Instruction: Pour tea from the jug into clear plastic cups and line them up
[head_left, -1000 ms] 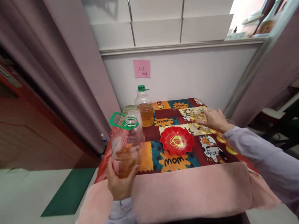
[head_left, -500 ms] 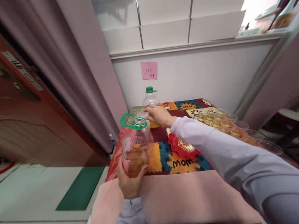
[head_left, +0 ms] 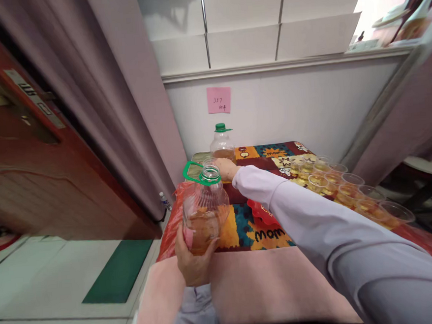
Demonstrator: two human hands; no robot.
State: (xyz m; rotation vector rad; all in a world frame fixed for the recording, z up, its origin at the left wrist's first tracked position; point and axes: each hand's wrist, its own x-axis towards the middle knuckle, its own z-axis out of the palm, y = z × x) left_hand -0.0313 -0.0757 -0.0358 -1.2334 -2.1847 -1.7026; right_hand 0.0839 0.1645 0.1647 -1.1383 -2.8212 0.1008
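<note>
An uncapped clear plastic jug [head_left: 206,232] of amber liquid, with a green handle [head_left: 190,171] at its neck, stands near the left side of the table. My left hand [head_left: 195,262] is wrapped around its lower part from the front. My right hand [head_left: 227,169] reaches in behind the jug's neck. Beside its fingers, the rim of a clear plastic cup [head_left: 209,161] shows. The jug's neck hides the fingertips, so I cannot see whether they grip the cup. A second jug [head_left: 222,141], with a green cap, is just behind my right hand.
Several clear cups of yellowish liquid [head_left: 318,182] stand on the table's right side. A red scalloped dish [head_left: 260,212] lies partly under my right forearm. A patterned cloth [head_left: 238,224] and a pink cloth [head_left: 269,286] cover the table. A wall rises behind.
My right hand has moved lower and further behind the jug's neck, and its fingers are now hidden. My left hand stays on the jug. The view has shifted slightly.
</note>
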